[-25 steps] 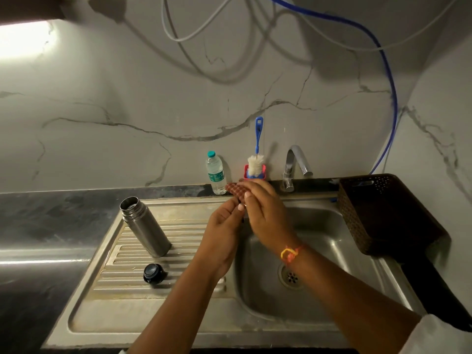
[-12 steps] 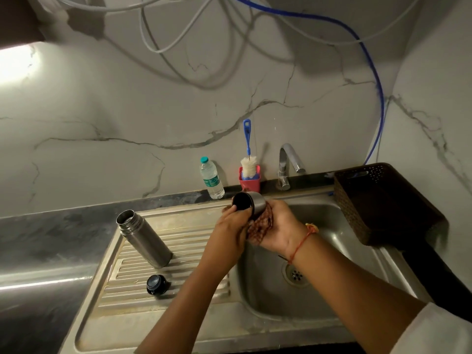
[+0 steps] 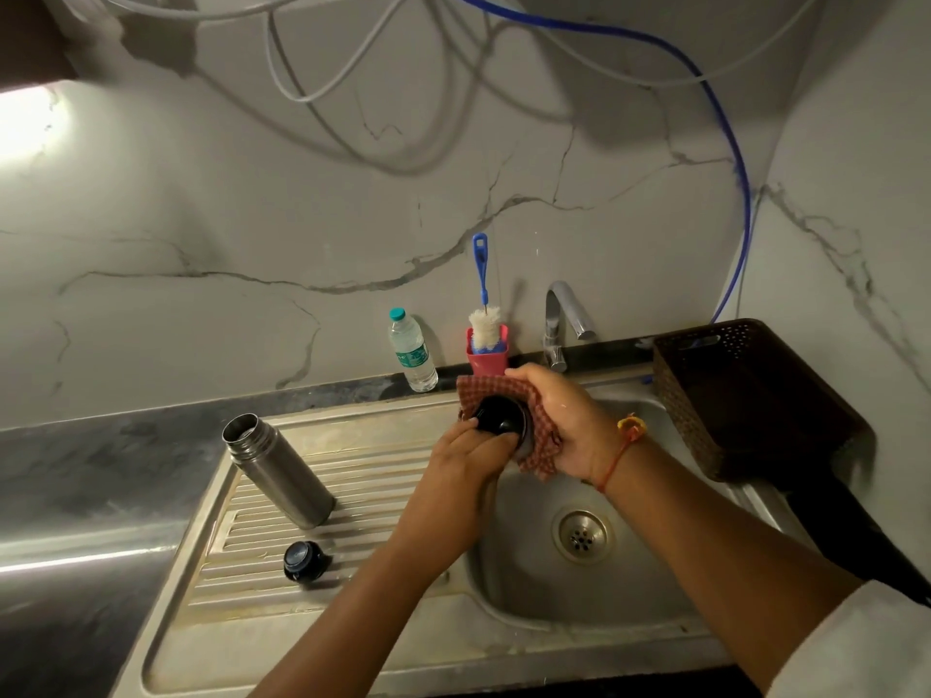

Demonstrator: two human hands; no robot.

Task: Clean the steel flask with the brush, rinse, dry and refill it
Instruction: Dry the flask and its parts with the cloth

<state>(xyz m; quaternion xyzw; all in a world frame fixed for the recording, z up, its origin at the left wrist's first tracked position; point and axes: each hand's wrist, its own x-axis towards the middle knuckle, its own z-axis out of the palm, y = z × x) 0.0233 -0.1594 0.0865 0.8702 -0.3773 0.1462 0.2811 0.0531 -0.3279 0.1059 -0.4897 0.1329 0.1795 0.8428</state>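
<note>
The steel flask stands open and upright on the ribbed drainboard, left of my hands. Its black stopper lies in front of it. Above the sink basin my right hand holds a red checked cloth wrapped round the flask's cup lid. My left hand grips the lid's dark open end with its fingertips. The blue-handled bottle brush stands in a red holder at the back.
A small plastic water bottle stands left of the red holder. The chrome tap rises behind the basin. A dark perforated basket sits on the right rim. White and blue cables hang on the marble wall.
The lid has turned in my hands: its dark open end now faces me and the cloth wraps its back and sides. Both hands stay above the basin's left edge.
</note>
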